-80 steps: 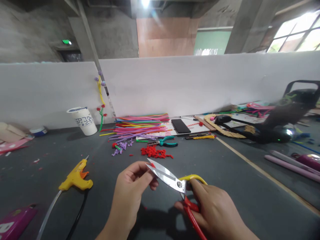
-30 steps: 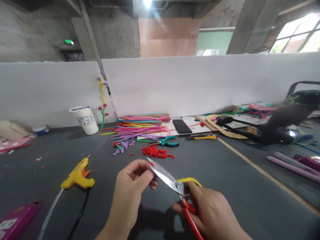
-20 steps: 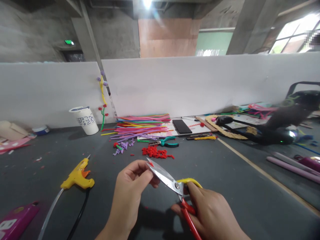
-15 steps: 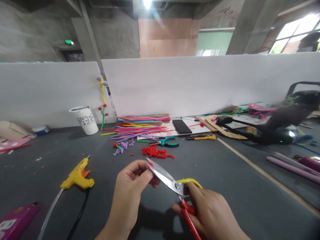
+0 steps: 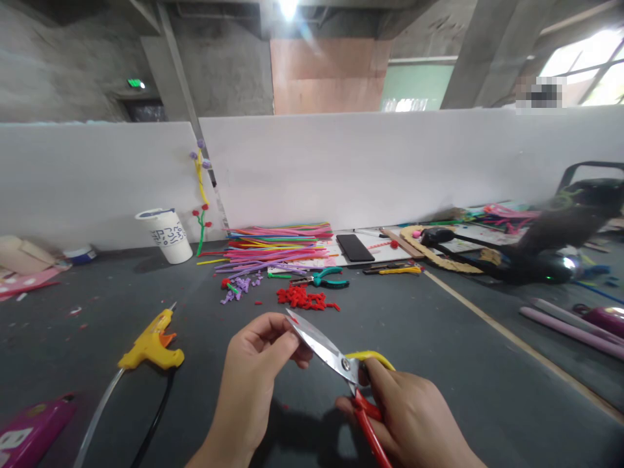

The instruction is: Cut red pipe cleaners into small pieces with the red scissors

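Note:
My right hand (image 5: pixel 407 403) grips the scissors (image 5: pixel 324 344), which have one yellow and one red handle. Their blades point up and left, tips reaching my left hand (image 5: pixel 260 364). That hand is closed in a pinch on a small red pipe cleaner piece (image 5: pixel 295 320), mostly hidden behind fingers and blade. Just beyond the blade tips lies a heap of short red pipe cleaner pieces (image 5: pixel 303 298). Cut purple pieces (image 5: pixel 240 286) lie left of it, and teal-handled pliers (image 5: pixel 324 278) behind it.
A yellow glue gun (image 5: pixel 153 341) lies at left, its cord running to the front edge. Behind are a white cup (image 5: pixel 166 237), a bundle of long pipe cleaners (image 5: pixel 277 244), a phone (image 5: pixel 355 247) and a yellow cutter knife (image 5: pixel 402 269). A black lamp-like device (image 5: pixel 541 240) stands at right.
Both hands and the scissors stay almost where they were. In the background at right, the dark shape by the window has shifted left and is now pixelated.

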The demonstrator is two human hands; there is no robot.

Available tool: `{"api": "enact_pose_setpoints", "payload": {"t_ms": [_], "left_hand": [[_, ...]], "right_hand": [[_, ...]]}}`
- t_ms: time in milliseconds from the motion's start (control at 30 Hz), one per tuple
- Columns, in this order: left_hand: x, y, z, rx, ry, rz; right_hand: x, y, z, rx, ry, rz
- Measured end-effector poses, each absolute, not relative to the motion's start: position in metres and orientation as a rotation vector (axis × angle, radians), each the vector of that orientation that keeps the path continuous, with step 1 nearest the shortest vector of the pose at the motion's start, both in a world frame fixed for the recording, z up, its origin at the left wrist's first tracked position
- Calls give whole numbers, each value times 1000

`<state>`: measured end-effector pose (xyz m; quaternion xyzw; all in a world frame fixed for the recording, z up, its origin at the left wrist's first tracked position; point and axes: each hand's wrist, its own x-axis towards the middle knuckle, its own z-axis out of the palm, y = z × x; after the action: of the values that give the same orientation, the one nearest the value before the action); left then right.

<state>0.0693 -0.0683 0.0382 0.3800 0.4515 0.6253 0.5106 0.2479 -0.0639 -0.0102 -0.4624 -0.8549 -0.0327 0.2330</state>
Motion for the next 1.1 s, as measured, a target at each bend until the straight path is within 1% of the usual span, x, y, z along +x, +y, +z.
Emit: {"api": "enact_pose_setpoints", "payload": {"t_ms": [367, 467, 533, 600, 633, 733, 833, 967, 1100], "left_hand": [[67, -65, 39, 940, 1105, 1500], [67, -64, 38, 948, 1113, 1499], [68, -64, 38, 941, 1112, 1480], [70, -64, 38, 921, 1101, 1418], [72, -64, 38, 911, 1090, 1369], [77, -65, 38, 901, 1031, 1186], [80, -67, 35, 885, 979, 1018], [83, -67, 31, 903, 960, 906], [88, -67, 32, 976, 1114, 904]], "right_hand": [[251, -62, -8, -1238, -2332, -145], [254, -60, -6, -1258, -2330, -92], [254, -59, -1, -1316, -2292, 90], [252, -56, 6, -1377, -2182, 413], [250, -55, 10, -1373, -2103, 614], [243, -50, 21, -1313, -1830, 1059], [237, -45, 24, -1271, -1550, 1367], [234, -40, 23, -1051, -1502, 1564], [230, -41, 26, -1141, -1592, 1596]]}}
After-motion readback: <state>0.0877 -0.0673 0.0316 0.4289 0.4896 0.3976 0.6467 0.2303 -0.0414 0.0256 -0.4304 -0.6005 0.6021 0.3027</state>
